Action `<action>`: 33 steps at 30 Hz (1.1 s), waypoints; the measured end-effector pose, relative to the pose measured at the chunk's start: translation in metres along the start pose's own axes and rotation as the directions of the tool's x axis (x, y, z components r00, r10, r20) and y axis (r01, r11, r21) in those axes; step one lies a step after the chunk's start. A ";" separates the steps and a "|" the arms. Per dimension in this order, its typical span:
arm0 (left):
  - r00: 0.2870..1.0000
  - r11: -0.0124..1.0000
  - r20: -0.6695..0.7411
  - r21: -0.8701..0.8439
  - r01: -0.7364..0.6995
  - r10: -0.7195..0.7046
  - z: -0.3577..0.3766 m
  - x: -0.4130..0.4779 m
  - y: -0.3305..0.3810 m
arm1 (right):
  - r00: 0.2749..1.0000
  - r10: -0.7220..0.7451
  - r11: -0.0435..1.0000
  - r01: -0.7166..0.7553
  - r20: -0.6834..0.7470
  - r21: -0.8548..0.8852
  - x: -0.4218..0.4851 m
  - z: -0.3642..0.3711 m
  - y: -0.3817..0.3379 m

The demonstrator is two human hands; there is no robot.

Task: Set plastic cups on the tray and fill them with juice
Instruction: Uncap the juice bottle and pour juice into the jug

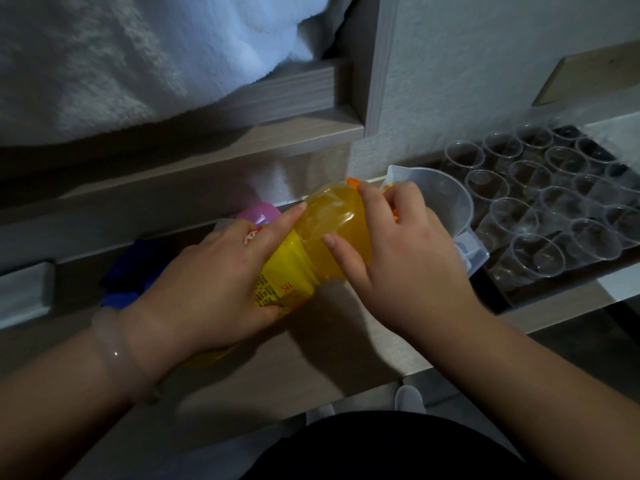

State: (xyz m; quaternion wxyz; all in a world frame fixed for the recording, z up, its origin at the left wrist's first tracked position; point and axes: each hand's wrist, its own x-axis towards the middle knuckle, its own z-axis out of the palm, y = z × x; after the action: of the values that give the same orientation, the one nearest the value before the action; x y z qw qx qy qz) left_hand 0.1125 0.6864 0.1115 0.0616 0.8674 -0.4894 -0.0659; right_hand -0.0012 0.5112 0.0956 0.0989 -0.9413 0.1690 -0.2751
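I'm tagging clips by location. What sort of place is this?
Probably a room at home, perhaps a bedroom rather than a kitchen: a fluffy white blanket lies on a pale wooden frame, and a matching wooden ledge against a textured wall holds the tray of clear plastic cups.

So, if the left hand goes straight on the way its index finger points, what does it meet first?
The left hand lies along the bottle, index finger aimed up and right. Going on, it would probably meet the right hand at the orange cap first, then the jug; depth is unclear.

Fluffy white blanket (138, 64) drapes over wooden rail (294, 95).
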 end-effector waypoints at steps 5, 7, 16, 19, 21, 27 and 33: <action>1.000 0.999 -0.007 0.038 0.001 -0.001 -0.004 0.002 0.002 | 1.000 -0.005 1.000 0.004 0.020 0.018 0.002 0.000 0.002; 1.000 0.999 -0.012 0.045 0.001 0.000 -0.004 0.002 0.002 | 1.000 -0.003 1.000 0.002 0.027 0.020 0.002 0.000 0.002; 1.000 0.998 -0.022 0.068 0.000 0.001 -0.004 0.004 -0.002 | 1.000 0.012 1.000 -0.013 0.027 0.019 0.003 0.003 0.000; 1.000 0.997 -0.010 0.074 0.000 0.001 -0.005 0.005 -0.002 | 1.000 0.013 1.000 -0.013 0.025 0.008 0.003 0.003 0.000; 1.000 0.997 -0.003 0.077 -0.002 0.002 -0.006 0.005 -0.002 | 1.000 0.007 1.000 -0.007 0.014 0.005 0.002 0.003 0.000; 1.000 0.996 0.008 0.092 0.004 -0.004 -0.011 0.006 0.001 | 1.000 0.014 1.000 -0.015 0.014 0.024 0.003 0.003 0.001; 1.000 0.997 0.005 0.082 -0.001 0.001 -0.011 0.006 0.002 | 1.000 0.021 0.999 -0.021 0.009 0.036 0.003 0.002 0.002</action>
State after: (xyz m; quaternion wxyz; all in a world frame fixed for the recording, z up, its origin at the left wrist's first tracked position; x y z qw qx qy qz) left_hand 0.1157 0.6811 0.1222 0.0247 0.8688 -0.4922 -0.0480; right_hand 0.0015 0.5083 0.0944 0.1195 -0.9387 0.1733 -0.2731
